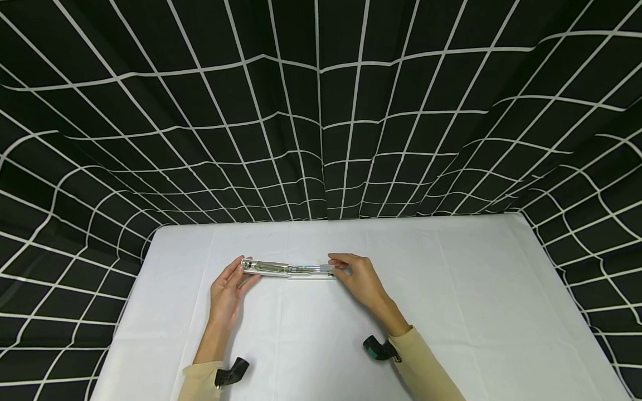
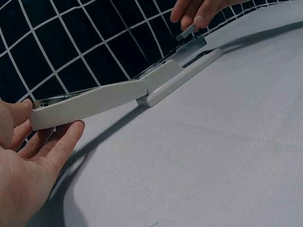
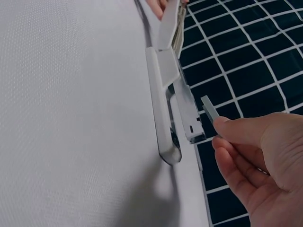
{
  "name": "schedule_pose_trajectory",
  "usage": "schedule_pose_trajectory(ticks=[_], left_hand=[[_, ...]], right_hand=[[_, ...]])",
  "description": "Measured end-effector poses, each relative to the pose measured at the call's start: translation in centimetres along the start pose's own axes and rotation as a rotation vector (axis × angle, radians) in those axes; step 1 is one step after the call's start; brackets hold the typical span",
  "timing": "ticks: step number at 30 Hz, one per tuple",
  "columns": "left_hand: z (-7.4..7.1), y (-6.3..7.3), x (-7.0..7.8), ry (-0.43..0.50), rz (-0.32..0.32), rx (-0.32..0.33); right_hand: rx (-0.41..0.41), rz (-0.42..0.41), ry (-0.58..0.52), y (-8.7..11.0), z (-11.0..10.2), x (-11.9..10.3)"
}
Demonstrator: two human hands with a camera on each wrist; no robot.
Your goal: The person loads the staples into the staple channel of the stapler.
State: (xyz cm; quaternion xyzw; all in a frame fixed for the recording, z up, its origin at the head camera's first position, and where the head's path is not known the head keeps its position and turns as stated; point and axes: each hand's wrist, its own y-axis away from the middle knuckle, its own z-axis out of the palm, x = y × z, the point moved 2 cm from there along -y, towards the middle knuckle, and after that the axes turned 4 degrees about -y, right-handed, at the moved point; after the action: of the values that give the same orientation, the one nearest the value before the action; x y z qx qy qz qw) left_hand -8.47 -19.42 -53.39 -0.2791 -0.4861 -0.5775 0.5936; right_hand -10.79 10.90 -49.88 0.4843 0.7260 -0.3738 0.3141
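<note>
A white stapler point(image 1: 266, 269) lies opened out flat, its base point(image 3: 163, 118) on the table and its top cover point(image 2: 94, 105) swung back to the left. My left hand point(image 1: 225, 298) grips the free end of that cover, thumb above and fingers underneath. The metal staple channel point(image 3: 186, 106) is exposed over the base. Between thumb and fingertips my right hand point(image 3: 265, 158) pinches a short grey strip of staples point(image 3: 209, 109). This strip is held just above the channel's open end, apart from it in the right wrist view.
A white cloth covers the table point(image 1: 321, 340). Black curtains with a white grid point(image 1: 321, 139) hang behind it and at both sides. Each sleeve carries a black wrist camera point(image 1: 232, 372) on a mount.
</note>
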Motion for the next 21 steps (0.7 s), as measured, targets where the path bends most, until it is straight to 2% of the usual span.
schedule_pose_trajectory(ticks=[7,14,21], left_hand=[[-0.02,0.12,-0.08,0.005,-0.018,0.012],[0.08,0.11,0.08,0.031,-0.029,-0.004],[0.13,0.1,0.25,0.034,-0.032,0.003]], right_hand=[[-0.016,-0.015,0.062,0.01,0.54,-0.2],[0.025,-0.029,0.04,0.02,0.59,-0.19],[0.019,-0.03,0.049,-0.03,0.84,0.0]])
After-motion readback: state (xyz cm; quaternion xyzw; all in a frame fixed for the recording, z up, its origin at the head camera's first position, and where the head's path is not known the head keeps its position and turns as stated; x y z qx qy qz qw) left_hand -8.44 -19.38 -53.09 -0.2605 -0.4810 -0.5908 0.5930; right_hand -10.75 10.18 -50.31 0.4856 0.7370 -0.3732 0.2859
